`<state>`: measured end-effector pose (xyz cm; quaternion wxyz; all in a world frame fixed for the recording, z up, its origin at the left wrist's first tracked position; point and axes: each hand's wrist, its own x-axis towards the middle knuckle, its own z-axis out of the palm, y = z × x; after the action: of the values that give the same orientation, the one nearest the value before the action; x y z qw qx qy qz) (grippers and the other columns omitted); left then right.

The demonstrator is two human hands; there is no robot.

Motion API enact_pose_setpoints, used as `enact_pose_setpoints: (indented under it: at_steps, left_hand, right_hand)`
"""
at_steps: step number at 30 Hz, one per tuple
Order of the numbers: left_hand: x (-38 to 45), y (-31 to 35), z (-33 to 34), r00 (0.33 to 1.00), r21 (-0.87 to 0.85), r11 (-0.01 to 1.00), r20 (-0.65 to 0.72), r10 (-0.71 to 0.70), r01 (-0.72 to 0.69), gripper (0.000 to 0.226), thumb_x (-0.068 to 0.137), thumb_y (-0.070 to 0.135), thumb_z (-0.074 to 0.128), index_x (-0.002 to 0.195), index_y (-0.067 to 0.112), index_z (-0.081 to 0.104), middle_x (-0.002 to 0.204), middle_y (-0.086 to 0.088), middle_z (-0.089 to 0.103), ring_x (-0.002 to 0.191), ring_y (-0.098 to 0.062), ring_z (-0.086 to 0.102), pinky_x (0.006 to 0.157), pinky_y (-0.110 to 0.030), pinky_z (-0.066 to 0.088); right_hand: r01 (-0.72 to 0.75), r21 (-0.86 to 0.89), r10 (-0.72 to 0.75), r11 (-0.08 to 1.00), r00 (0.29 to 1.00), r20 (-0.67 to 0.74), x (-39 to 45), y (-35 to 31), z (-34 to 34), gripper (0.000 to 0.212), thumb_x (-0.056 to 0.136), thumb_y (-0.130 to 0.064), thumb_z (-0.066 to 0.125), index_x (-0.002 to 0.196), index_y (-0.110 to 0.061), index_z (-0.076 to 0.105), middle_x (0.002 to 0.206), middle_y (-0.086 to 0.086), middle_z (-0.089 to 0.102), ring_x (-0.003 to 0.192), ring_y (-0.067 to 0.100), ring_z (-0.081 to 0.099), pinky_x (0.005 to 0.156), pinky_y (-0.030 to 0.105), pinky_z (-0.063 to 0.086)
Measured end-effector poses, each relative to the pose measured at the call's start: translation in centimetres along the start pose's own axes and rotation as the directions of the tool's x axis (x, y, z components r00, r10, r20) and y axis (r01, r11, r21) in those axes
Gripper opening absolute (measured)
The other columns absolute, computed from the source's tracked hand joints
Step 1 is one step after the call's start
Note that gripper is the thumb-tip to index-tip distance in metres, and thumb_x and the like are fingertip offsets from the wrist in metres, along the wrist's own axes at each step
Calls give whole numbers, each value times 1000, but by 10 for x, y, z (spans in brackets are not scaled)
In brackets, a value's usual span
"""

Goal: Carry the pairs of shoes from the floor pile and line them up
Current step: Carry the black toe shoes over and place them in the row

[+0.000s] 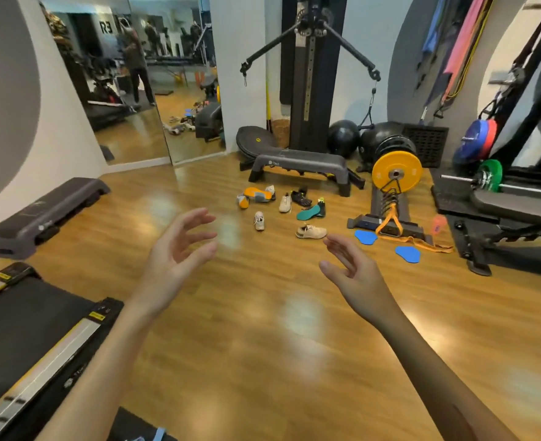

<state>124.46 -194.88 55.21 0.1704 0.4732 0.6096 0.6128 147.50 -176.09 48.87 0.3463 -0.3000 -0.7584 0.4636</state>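
Several shoes lie scattered on the wooden floor ahead. Two grey shoes with orange soles (pixel 256 195) lie tipped over at the left. A white shoe (pixel 259 220), a cream shoe (pixel 285 202) and a beige shoe (pixel 310 231) lie apart. A black shoe (pixel 301 197) and a shoe showing its teal sole (pixel 311 211) lie at the right. My left hand (pixel 177 249) and my right hand (pixel 352 268) are raised in front of me, palms facing each other, fingers loosely spread, holding nothing. Both are well short of the shoes.
A grey step platform (pixel 297 165) stands behind the shoes, another one (pixel 43 214) at the left wall. A yellow weight plate (pixel 396 173) on a stand, two blue discs (pixel 407 253), an orange strap (pixel 418 241) and a rack (pixel 517 198) lie right. A treadmill (pixel 24 338) lies near left.
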Motion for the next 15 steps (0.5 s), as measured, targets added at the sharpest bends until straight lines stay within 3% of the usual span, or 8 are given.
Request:
enact_pose_setpoints:
  at_steps: [8,12,15]
  left_hand:
    - [110,-66,17,996,40,997,-54,-68,70,53,85,15,66,135,13,49,129,-1,60,111,-19,63,94,-50,51]
    - [159,-120,-5,995,47,995,-42,-91,93,53,86,11,63,136,18,48,132,1,58,114,-19,62,94,-42,52]
    - [200,-158,-32,995,35,996,-51,-86,88,54,86,8,62,137,18,47,133,1,57,116,-20,61,93,-41,51]
  right_hand:
    - [38,12,-39,999,997,73,156,41,1,49,90,-26,67,135,-30,48,136,-11,55,127,-5,49,80,5,46]
    - [43,-19,-41,999,993,108,227,74,24,48,89,-25,69,128,-43,46,136,-14,54,126,-8,48,78,5,47]
    - [37,-62,-29,997,992,121,284,96,40,54,87,-23,72,131,-40,47,137,-13,54,128,-4,47,78,8,48]
